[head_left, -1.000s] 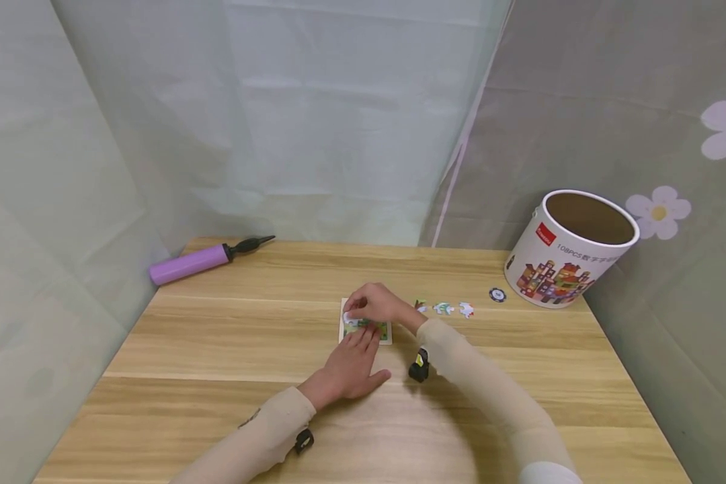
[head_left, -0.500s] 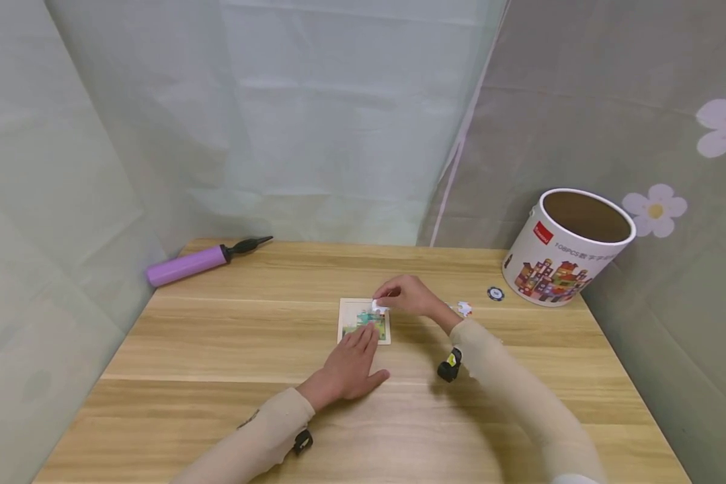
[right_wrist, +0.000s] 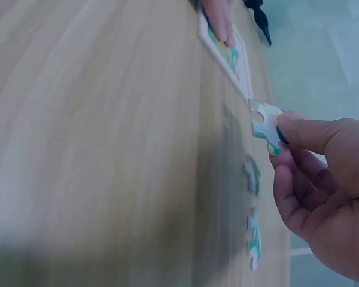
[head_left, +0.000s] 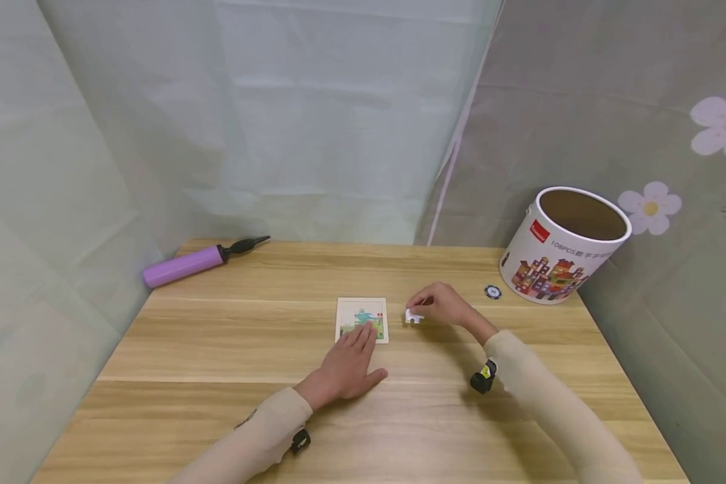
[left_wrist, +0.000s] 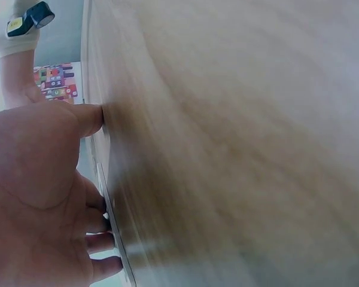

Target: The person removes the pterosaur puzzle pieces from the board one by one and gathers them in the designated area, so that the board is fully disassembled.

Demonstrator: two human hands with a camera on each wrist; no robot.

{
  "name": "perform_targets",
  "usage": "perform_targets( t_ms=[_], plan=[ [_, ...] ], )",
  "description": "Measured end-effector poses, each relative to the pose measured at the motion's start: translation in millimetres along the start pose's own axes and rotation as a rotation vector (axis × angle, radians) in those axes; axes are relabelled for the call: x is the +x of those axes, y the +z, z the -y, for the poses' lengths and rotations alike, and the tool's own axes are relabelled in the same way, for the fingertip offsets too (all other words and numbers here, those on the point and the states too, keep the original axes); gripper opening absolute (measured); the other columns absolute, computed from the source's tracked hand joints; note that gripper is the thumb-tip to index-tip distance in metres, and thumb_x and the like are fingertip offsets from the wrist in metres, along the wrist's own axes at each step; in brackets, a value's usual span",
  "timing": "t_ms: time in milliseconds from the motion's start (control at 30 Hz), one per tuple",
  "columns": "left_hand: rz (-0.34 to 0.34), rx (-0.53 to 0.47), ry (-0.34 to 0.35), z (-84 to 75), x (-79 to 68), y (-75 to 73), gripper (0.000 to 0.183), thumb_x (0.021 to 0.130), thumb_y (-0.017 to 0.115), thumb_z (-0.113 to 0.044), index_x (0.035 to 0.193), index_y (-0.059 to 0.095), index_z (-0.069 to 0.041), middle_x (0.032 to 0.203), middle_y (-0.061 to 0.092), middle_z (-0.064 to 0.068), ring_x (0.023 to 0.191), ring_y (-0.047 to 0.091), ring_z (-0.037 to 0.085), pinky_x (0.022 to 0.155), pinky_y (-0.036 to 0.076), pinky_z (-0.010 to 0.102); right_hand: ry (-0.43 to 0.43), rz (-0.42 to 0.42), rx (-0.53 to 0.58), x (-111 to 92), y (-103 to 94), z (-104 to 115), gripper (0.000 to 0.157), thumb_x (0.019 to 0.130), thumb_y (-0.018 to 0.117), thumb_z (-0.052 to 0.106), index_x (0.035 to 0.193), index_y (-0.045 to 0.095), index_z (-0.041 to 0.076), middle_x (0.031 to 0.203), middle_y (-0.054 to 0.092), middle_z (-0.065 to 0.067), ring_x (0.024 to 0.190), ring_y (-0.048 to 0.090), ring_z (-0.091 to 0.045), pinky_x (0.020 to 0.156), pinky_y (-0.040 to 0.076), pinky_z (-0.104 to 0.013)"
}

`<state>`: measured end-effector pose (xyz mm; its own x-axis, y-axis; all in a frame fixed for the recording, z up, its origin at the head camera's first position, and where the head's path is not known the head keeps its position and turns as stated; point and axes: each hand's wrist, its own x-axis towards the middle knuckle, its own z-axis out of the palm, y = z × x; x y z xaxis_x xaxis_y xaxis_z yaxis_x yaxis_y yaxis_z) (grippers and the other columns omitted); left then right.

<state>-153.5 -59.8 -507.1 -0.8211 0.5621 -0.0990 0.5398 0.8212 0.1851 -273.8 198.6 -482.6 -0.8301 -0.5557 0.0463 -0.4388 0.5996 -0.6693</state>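
Observation:
In the head view a small square puzzle board (head_left: 346,311) lies on the wooden table, its picture part filled with green and teal pieces. My left hand (head_left: 347,366) rests flat with straight fingers over the board's lower part, hiding some of it. To the right of the board, my right hand (head_left: 446,306) pinches a pale puzzle piece (head_left: 413,316) between thumb and fingers. The right wrist view shows this jigsaw piece (right_wrist: 265,124) held above the table. Two loose puzzle pieces, one nearer (right_wrist: 254,240) and one farther (right_wrist: 252,175), lie below that hand.
A round poker chip (head_left: 493,292) lies at the back right, near a large white bucket (head_left: 538,269) with printed blocks. A purple hand pump (head_left: 184,266) with a black nozzle lies at the back left. Cloth curtains (head_left: 314,134) hang behind the table.
My right hand has carried a puzzle piece from the board's upper left across to the right, off the board. My left hand has stayed on the board.

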Motion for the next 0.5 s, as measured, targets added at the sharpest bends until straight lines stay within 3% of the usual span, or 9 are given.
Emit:
perform_targets(
  t_ms=[233, 500],
  plan=[
    [-0.002, 0.003, 0.002, 0.7, -0.4, -0.9, 0.081, 0.105, 0.046, -0.053, 0.156, 0.03, 0.008, 0.165, 0.024, 0.025, 0.153, 0.026, 0.036, 0.123, 0.026, 0.047, 0.022, 0.011, -0.018, -9, 0.4, -8, 0.007, 0.091, 0.077, 0.011, 0.095, 0.083, 0.01, 0.098, 0.078, -0.003, 0.082, 0.066, -0.009, 0.073, 0.053, -0.026],
    [-0.009, -0.006, 0.002, 0.5, -0.8, -0.5, 0.081, 0.105, 0.047, -0.052, 0.156, 0.031, 0.008, 0.165, 0.025, 0.024, 0.153, 0.026, 0.036, 0.123, 0.026, 0.047, 0.061, 0.029, -0.035, -12, 2.4, -14, 0.006, 0.091, 0.077, 0.01, 0.094, 0.082, 0.012, 0.103, 0.079, -0.004, 0.093, 0.07, -0.014, 0.079, 0.054, -0.03]
  ],
)
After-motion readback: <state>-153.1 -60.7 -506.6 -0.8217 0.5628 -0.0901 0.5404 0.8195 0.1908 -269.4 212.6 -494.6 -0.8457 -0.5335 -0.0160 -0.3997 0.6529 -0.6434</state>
